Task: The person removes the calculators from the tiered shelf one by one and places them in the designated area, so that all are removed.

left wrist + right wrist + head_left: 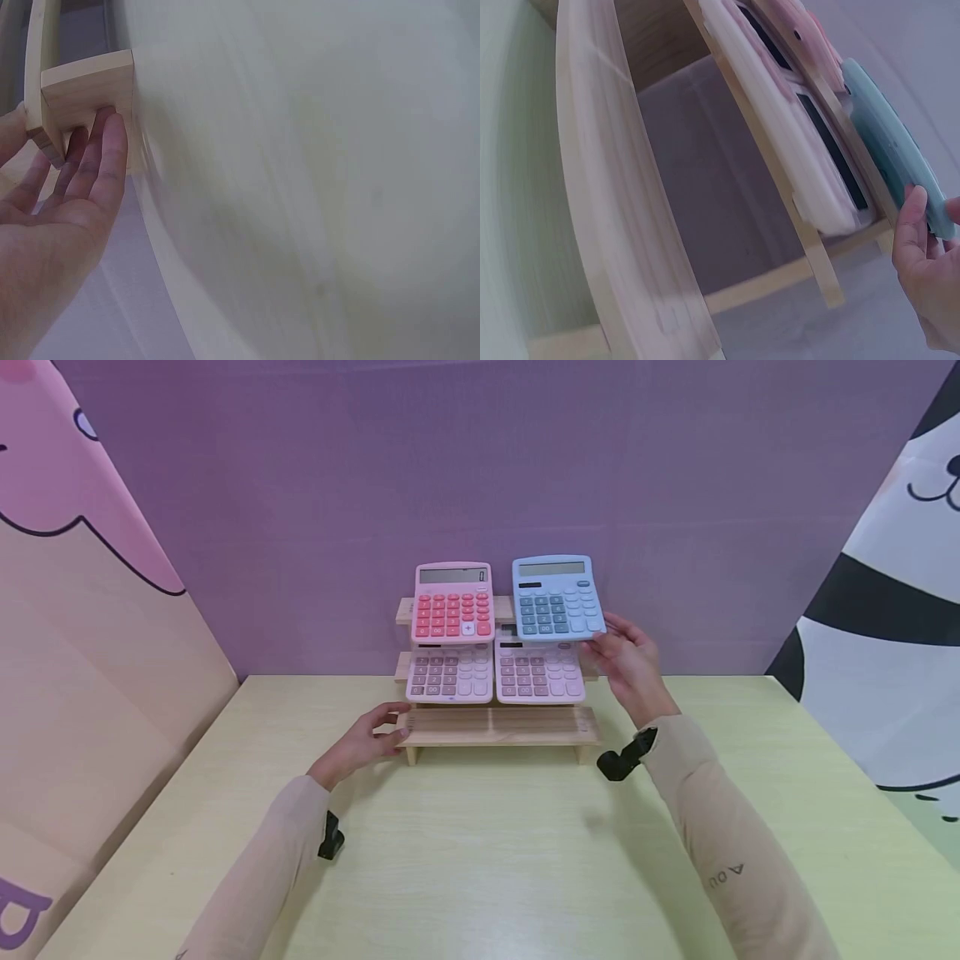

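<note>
A wooden tiered display rack stands at the back of the table. My left hand holds the left end of its lowest shelf, thumb on one side and fingers underneath, as the left wrist view shows. At the upper right, my right hand pinches the lower right corner of a blue calculator, tilted slightly at the top tier. Beside it a pink calculator leans on the same tier, its display showing 0. Two pale pink calculators sit side by side on the middle tier, their tops partly hidden.
The rack's bottom shelf, seen close in the right wrist view, bears no calculator. Behind the rack hangs a purple backdrop. Printed cartoon panels flank the pale wooden table. Black camera mounts are strapped at both wrists.
</note>
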A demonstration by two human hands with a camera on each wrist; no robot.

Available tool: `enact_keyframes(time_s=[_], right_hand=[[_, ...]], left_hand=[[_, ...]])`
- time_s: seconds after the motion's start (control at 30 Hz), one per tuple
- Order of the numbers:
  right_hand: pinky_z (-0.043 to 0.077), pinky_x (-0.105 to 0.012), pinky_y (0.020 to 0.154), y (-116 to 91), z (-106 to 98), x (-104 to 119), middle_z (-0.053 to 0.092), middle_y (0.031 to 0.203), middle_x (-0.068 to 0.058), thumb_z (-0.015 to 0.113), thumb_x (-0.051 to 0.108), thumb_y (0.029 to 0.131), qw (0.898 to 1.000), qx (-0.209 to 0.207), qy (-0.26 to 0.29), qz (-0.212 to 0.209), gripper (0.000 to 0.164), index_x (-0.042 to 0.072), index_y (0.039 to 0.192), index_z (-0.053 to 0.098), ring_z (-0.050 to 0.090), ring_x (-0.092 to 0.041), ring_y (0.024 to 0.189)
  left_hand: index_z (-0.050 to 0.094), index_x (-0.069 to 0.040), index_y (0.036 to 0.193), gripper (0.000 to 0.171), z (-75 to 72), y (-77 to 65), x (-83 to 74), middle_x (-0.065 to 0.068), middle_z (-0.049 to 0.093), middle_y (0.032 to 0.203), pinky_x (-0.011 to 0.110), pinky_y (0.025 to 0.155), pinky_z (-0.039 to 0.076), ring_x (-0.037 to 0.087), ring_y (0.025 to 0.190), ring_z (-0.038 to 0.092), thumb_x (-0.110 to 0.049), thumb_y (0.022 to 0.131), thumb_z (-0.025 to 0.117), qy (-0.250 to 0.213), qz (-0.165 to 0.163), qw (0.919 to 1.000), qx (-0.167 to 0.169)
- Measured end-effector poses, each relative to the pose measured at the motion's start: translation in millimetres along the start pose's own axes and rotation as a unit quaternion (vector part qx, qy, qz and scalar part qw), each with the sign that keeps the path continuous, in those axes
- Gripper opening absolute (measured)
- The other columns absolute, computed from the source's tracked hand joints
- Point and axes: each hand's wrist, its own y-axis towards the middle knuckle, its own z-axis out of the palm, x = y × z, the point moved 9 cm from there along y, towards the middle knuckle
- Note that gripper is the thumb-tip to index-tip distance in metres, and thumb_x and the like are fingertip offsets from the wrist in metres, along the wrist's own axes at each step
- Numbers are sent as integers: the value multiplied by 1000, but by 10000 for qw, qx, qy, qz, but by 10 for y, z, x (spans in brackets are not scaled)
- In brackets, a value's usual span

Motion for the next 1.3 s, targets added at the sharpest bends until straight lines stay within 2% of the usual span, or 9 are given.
enact_keyframes(time_s=[0.27, 0.5, 0.6, 0.77, 0.87, 1.3], right_hand=[[55, -22, 76, 4, -151, 85, 54, 108, -5, 52, -8, 86, 9999, -21, -30, -99, 49, 6, 132, 43, 62, -14, 81], [56, -24, 71, 8, -323, 157, 58, 101, -6, 54, -13, 83, 9987, 89, 445, -211, 44, 4, 124, 48, 63, -17, 75], [56, -25, 71, -1, -403, 194, 59, 104, -6, 54, -12, 83, 9987, 45, 470, -189, 44, 5, 123, 50, 63, -18, 76], [55, -23, 75, -41, -522, 275, 53, 116, -4, 56, -7, 85, 9998, -71, 119, -157, 49, 8, 131, 46, 62, -16, 82], [55, -23, 75, -63, -596, 318, 52, 119, -4, 57, -7, 84, 9997, -90, 184, -140, 51, 9, 131, 47, 62, -17, 83], [55, -26, 76, -108, -881, 457, 55, 113, -4, 60, -9, 82, 9981, 18, 610, -124, 49, 9, 126, 52, 61, -21, 84]], left_hand=[[30, -9, 140, 51, -8, -7, -4, 17, 32, 138, 37, 89, 52, 33, 116, 48, -16, 94, 51, 2, 35, 10000, 15], [30, -8, 140, 51, 0, -29, -31, 18, 32, 137, 39, 89, 52, 34, 114, 49, -16, 94, 51, 38, 77, 10000, 22], [30, -8, 140, 51, 1, -30, -28, 18, 32, 136, 37, 88, 52, 32, 112, 50, -17, 94, 51, 62, 82, 9999, 7], [31, -11, 140, 50, -2, -18, -4, 16, 33, 136, 36, 88, 52, 31, 111, 50, -17, 94, 52, 36, 41, 10000, -22], [31, -11, 140, 51, 2, -14, -4, 16, 33, 136, 36, 88, 52, 31, 112, 50, -17, 94, 52, 29, 48, 10000, -5], [31, -11, 139, 50, 3, -7, 3, 15, 33, 137, 37, 89, 52, 33, 115, 48, -18, 94, 51, 64, 34, 10000, -29]])
